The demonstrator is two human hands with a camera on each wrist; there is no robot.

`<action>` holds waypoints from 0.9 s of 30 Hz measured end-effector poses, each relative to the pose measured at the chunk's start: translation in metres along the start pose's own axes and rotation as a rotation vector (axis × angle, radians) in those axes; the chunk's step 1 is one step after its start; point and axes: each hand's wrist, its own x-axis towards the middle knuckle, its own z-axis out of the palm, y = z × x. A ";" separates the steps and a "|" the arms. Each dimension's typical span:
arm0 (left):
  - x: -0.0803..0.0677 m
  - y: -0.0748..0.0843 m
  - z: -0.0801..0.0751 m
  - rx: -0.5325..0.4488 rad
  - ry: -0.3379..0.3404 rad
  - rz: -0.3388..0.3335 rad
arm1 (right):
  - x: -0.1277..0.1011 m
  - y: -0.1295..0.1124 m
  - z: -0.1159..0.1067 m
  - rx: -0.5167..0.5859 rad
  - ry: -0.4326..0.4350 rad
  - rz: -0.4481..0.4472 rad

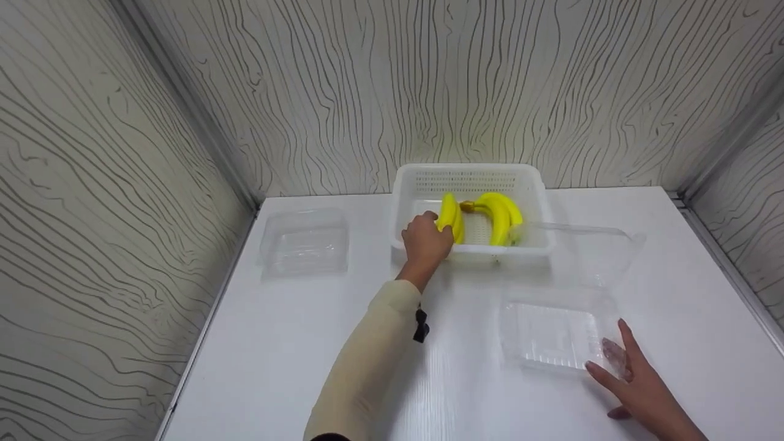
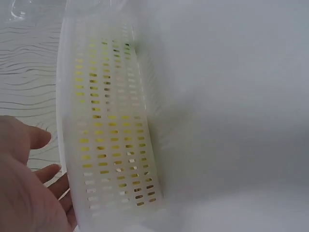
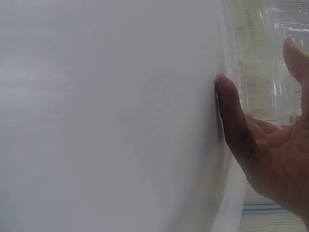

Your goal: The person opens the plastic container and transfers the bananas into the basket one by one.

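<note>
In the head view my left hand (image 1: 427, 239) reaches over the front rim of a white plastic basket (image 1: 474, 250). Its fingers and thumb are round the side of the left bunch of bananas (image 1: 449, 214). A second banana bunch (image 1: 501, 214) with a brown stem lies to the right in the basket. Through the slots, the left wrist view shows yellow behind the wall. My right hand (image 1: 643, 392) rests at the near right corner of a clear plastic clamshell box (image 1: 551, 334), thumb and fingers spread. The box's lid (image 1: 591, 254) stands raised toward the basket's right end.
Another clear plastic container (image 1: 305, 242) lies at the back left of the white table (image 1: 294, 343). Wood-patterned panels (image 1: 343, 92) enclose the table at the back and sides, with the basket close to the back panel.
</note>
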 end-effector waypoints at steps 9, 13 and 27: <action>-0.039 0.007 0.001 -0.359 -0.025 0.098 | 0.000 0.002 0.000 0.030 -0.003 -0.024; -0.054 0.001 0.001 -0.413 -0.067 0.157 | 0.001 0.000 0.001 0.032 -0.009 -0.016; -0.077 -0.019 0.014 -0.530 -0.226 0.120 | 0.000 0.001 -0.001 0.032 -0.017 -0.020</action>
